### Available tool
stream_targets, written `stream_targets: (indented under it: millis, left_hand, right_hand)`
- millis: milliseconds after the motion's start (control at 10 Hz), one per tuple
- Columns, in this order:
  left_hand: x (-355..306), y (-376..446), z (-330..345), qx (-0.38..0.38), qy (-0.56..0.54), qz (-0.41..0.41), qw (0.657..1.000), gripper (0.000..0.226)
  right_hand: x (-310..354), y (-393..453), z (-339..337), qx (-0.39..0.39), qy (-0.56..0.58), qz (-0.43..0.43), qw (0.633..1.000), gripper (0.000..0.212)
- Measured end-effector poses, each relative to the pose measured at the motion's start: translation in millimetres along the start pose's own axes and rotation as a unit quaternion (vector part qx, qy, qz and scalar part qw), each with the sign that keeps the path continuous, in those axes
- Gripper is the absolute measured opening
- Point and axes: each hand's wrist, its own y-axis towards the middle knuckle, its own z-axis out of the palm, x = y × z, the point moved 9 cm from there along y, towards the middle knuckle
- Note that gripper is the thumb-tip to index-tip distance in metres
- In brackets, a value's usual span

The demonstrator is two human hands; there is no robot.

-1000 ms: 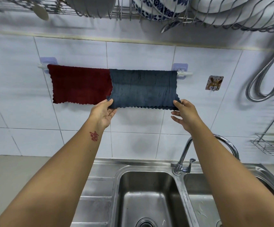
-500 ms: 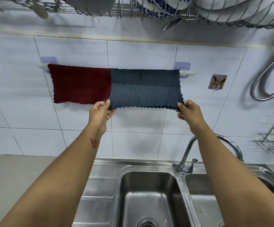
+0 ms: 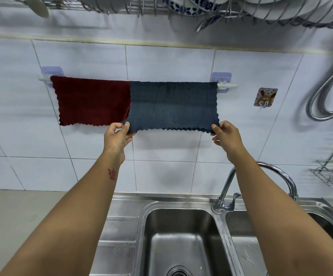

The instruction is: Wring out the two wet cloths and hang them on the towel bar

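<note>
The left hand (image 3: 117,136) pinches the lower left corner of a dark blue cloth (image 3: 173,105) between thumb and fingers, and the right hand (image 3: 224,134) pinches the lower right corner the same way, so the bottom scalloped edge is drawn taut between them. The blue cloth is draped over a white towel bar (image 3: 226,86) fixed to the tiled wall by two pale adhesive mounts, and it fills the right half of the bar. A dark red cloth (image 3: 92,100) hangs on the left half, its right edge touching the blue one, with the blue cloth's lower left corner lapping just in front of it. Below is a stainless double sink (image 3: 181,236) with a curved faucet (image 3: 261,176) on the divider, and a grey counter (image 3: 22,216) to the left. A dish rack (image 3: 201,8) of plates sits overhead. Both cloths appear hung, so the task looks nearly finished, with only straightening in hand. The risks from here seem modest: pulling down too hard on the corners could slide the blue cloth off the bar into the sink or strain the adhesive mounts, and tugging unevenly could leave it crooked or drag the red cloth sideways.
</note>
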Motion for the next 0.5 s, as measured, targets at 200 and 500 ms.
stream_targets:
  millis: [200,500]
  left_hand:
    - [-0.4,0.2,-0.2,0.002,0.026,-0.002,1.000,0.011]
    - [-1.6,-11.3,-12.8,-0.017,0.066,-0.027,0.997,0.002]
  right_hand:
    - [-5.6,1.5,2.8,0.001,0.002,0.007,1.000,0.014]
    - [-4.7,-4.8,-0.3,0.013,-0.035,0.019,0.999,0.018]
